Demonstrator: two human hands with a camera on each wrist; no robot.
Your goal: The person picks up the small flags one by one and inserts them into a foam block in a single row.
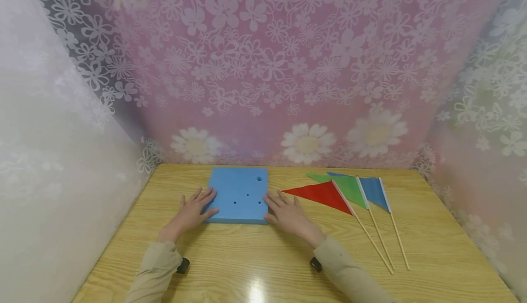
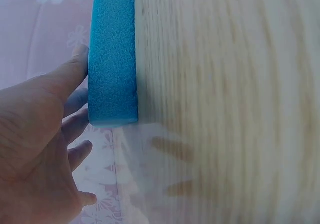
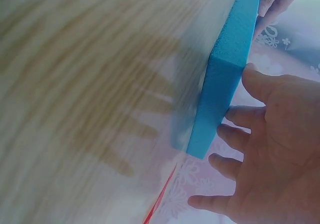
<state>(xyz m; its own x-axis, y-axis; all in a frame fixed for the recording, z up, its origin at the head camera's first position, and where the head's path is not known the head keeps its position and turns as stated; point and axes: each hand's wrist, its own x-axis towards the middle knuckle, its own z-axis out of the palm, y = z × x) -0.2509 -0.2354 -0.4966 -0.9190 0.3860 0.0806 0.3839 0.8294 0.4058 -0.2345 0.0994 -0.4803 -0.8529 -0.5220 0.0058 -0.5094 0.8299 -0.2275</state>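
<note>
A blue foam block (image 1: 239, 184) with several small holes lies flat on the wooden table, near its back edge. My left hand (image 1: 192, 210) rests at the block's left side, fingers spread, with thumb and some fingertips touching its top. On the opposite side my right hand (image 1: 290, 212) touches the right edge with spread fingers. In the left wrist view the block's side (image 2: 114, 59) stands beside my thumb and fingers. The right wrist view shows the block's corner (image 3: 225, 69) against my right thumb and fingertips. Neither hand curls round anything.
Right of the block lie a red flag (image 1: 323, 195), a green flag (image 1: 352, 189) and a blue flag (image 1: 374, 193), on thin wooden sticks. The red flag's tip points at my right hand. Floral-patterned walls (image 1: 263, 88) enclose the table (image 1: 239, 257) at the back and both sides.
</note>
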